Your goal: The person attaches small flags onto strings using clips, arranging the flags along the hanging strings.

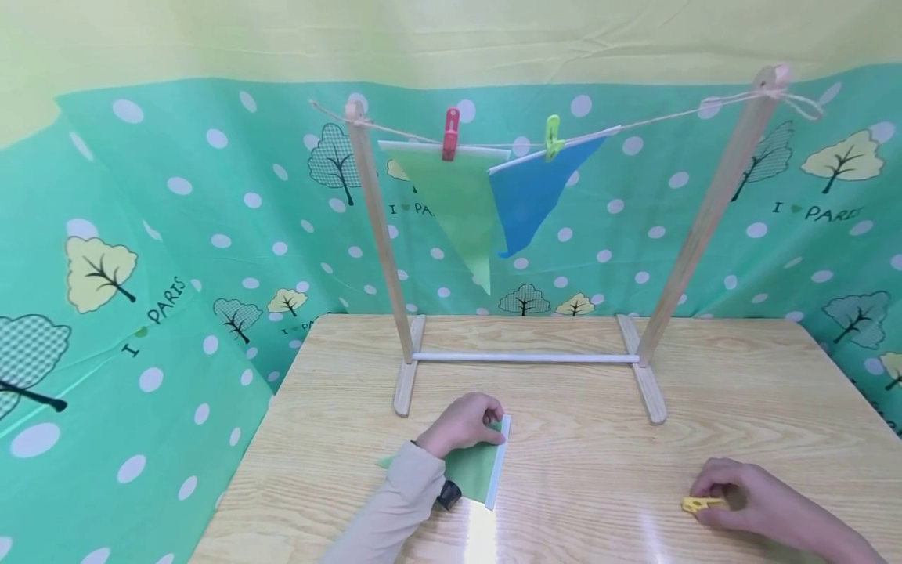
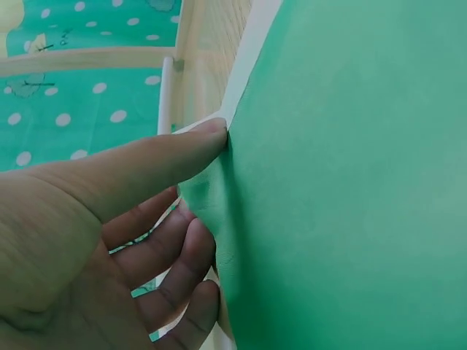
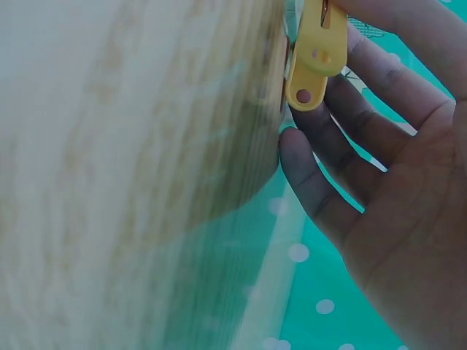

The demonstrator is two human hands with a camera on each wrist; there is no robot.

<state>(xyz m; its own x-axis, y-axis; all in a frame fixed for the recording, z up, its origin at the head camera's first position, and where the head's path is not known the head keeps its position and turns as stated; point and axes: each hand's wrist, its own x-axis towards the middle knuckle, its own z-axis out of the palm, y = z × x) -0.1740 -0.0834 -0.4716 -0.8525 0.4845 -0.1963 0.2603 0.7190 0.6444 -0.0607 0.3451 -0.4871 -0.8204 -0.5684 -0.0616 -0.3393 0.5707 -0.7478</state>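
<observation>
A green pennant with a white strip along one edge lies on the table at left of centre. My left hand pinches it at that white edge; the left wrist view shows the thumb on the near face of the green pennant and the fingers behind it. Part of the pennant is hidden under the forearm. Over at the right, my right hand holds a yellow clothespin between thumb and fingers, low over the tabletop. Close up, the yellow clothespin is partly cut off by the frame's top.
Behind the hands stands a wooden frame with a string tied across its posts. A red clothespin holds a light green pennant there; a lime clothespin holds a blue pennant. A white rod joins the feet.
</observation>
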